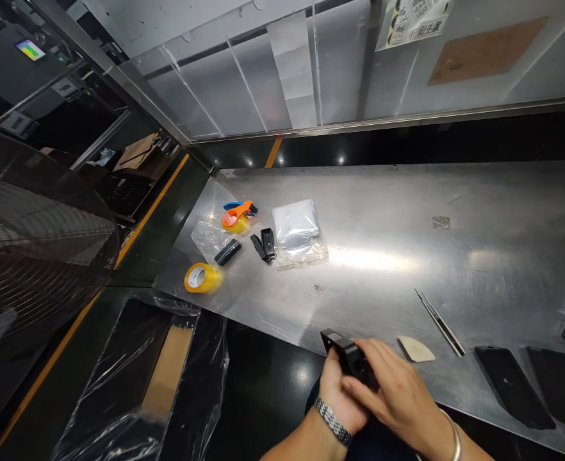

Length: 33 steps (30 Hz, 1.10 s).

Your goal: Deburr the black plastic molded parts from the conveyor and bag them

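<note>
A black box-like plastic part [336,340] is held between both hands at the table's front edge. My left hand [339,397], with a metal watch band on the wrist, grips it from below, fingers closed round it. Over its near end lies my right hand [398,387], wearing a bangle, with its fingers bent against the part. The hands hide much of that part. To the right of them, an off-white wedge-shaped piece [416,349] and metal tweezers [439,322] lie on the table.
The steel table [369,211] carries a bagged white stack [295,222], small black pieces [263,244], a yellow tape roll [200,278] and an orange tape dispenser [238,214]. Flat black panels [515,387] lie right. A plastic-lined box [167,371] and a fan [37,237] stand left.
</note>
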Motion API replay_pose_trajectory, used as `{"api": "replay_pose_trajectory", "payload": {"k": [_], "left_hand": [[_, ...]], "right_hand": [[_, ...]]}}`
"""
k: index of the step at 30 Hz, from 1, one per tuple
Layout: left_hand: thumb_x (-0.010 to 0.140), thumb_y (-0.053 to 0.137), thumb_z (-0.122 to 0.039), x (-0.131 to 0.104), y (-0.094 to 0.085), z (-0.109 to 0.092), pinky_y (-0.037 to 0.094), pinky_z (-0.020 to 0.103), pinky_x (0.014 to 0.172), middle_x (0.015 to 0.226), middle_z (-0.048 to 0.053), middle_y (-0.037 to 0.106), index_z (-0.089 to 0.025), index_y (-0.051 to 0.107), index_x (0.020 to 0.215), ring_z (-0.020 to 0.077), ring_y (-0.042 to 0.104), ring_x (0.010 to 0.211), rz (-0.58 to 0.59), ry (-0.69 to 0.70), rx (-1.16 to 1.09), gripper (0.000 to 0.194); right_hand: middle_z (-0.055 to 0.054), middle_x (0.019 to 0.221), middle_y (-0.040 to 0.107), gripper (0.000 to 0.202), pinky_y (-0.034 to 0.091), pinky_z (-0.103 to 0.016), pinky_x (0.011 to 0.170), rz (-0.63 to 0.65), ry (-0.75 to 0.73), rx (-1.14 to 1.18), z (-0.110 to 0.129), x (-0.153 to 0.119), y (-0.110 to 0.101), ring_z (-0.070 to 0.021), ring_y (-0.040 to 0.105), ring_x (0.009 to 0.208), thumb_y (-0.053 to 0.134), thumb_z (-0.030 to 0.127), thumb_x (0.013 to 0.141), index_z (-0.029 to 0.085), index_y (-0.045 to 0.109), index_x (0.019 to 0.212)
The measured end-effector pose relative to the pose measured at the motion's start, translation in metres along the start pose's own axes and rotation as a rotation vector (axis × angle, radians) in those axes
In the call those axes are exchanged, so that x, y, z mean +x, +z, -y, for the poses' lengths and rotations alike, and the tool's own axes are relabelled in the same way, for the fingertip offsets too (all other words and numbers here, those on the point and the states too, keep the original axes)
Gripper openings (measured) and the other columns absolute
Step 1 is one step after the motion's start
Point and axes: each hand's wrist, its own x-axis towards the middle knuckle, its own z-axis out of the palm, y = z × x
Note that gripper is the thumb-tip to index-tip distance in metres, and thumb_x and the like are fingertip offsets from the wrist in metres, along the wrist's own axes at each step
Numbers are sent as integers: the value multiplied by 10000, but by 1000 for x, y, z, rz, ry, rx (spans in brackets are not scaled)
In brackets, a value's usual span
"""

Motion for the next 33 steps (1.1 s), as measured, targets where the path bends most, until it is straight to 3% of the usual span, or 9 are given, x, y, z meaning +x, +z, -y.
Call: {"api": "replay_pose_trajectory", "payload": {"k": [3,6,7,9,12,14,19,28,33], "left_hand": [[860,451,-487,-10,-10,6,427,230,516,732,59,670,-133,653,807,151,625,647,93,-58,105,410],[693,568,-637,-29,-27,0,281,223,352,527,41,599,-117,633,690,120,493,380,230,-160,588,524],[649,614,-633,-36,-33,-6,237,220,335,466,22,558,-127,608,642,102,430,330,250,-91,770,506],[691,624,-582,-49,-38,-19,245,212,370,453,-14,501,-141,586,639,69,362,345,200,287,1036,445],[810,572,-434,-62,-32,-35,409,247,603,717,25,555,-164,634,840,120,499,623,183,912,1220,279],[826,556,-390,-64,-22,-38,425,317,810,957,71,570,-201,621,1037,193,533,885,310,1032,1297,291],[842,518,-398,-64,-4,-25,410,390,880,971,97,579,-181,622,1023,244,540,954,509,844,1224,301],[766,618,-395,-76,8,1,398,371,832,890,86,585,-153,615,888,228,533,874,487,746,1047,271],[745,663,-341,-66,12,18,387,289,706,722,25,554,-150,552,690,146,486,705,355,677,958,229]], "right_hand": [[-68,818,647,193,522,-288,634,-107,27,37,6,5,-4,-182,638,718,461,271,912,162,544,1048],[-38,780,624,192,501,-257,603,-116,49,37,3,7,-23,-154,616,667,479,240,907,175,546,1075],[-26,754,613,184,491,-252,580,-104,47,24,3,6,-30,-148,604,640,491,241,901,179,552,1064],[-11,719,597,160,473,-251,548,-69,29,-14,7,2,-42,-144,587,609,518,244,886,186,561,1029],[-10,731,609,142,471,-254,545,-17,-22,-54,16,-5,-51,-149,599,623,540,234,871,196,553,1008],[-9,739,611,154,475,-251,536,3,-50,-60,21,-9,-53,-146,602,614,545,229,867,198,541,1018],[-11,709,597,130,474,-246,496,-12,-111,-73,30,-17,-57,-149,597,585,544,230,865,199,534,991],[-31,703,605,84,483,-247,506,-27,-170,-83,34,-31,-79,-160,600,597,493,241,891,203,543,947],[-39,722,620,103,486,-258,522,7,-167,-5,24,-37,-79,-166,602,618,504,222,885,185,575,949]]}}
